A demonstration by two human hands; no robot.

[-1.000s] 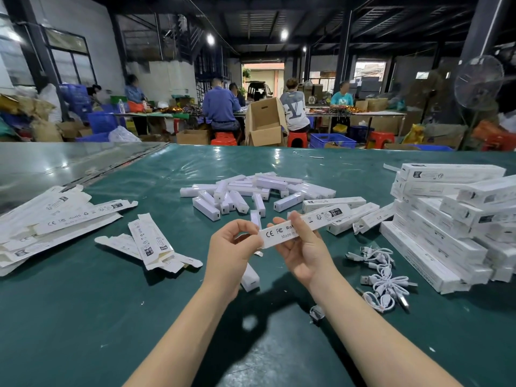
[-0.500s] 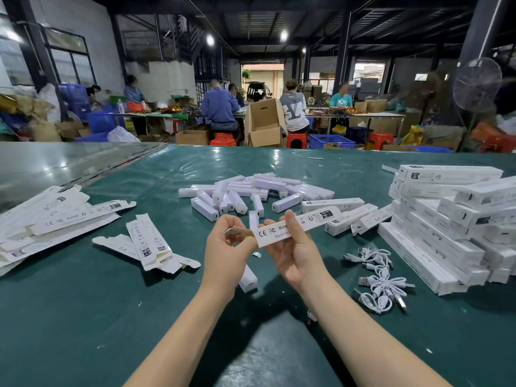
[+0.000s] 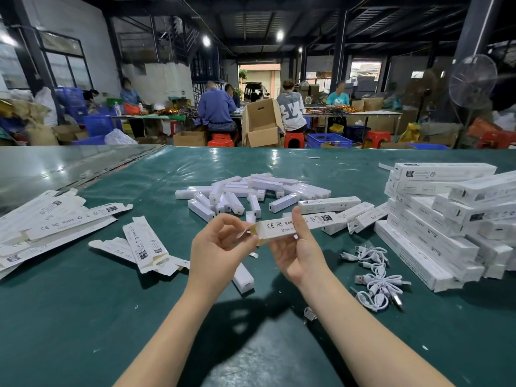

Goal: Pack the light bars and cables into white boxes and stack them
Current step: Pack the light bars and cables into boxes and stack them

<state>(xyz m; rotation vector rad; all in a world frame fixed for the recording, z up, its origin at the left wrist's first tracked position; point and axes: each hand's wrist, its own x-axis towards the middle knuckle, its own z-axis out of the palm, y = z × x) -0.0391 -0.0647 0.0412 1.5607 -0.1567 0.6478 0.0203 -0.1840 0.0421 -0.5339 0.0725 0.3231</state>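
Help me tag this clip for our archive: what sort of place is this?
Most likely a factory packing floor: white boxes stacked near loose light bars on a green table, workers seated at tables behind, and a cardboard carton and blue crates around them.

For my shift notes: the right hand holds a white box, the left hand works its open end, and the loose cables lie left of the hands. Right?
One slip: the head view shows the cables right of the hands. The right hand does hold the white box, and the left hand works its open end.
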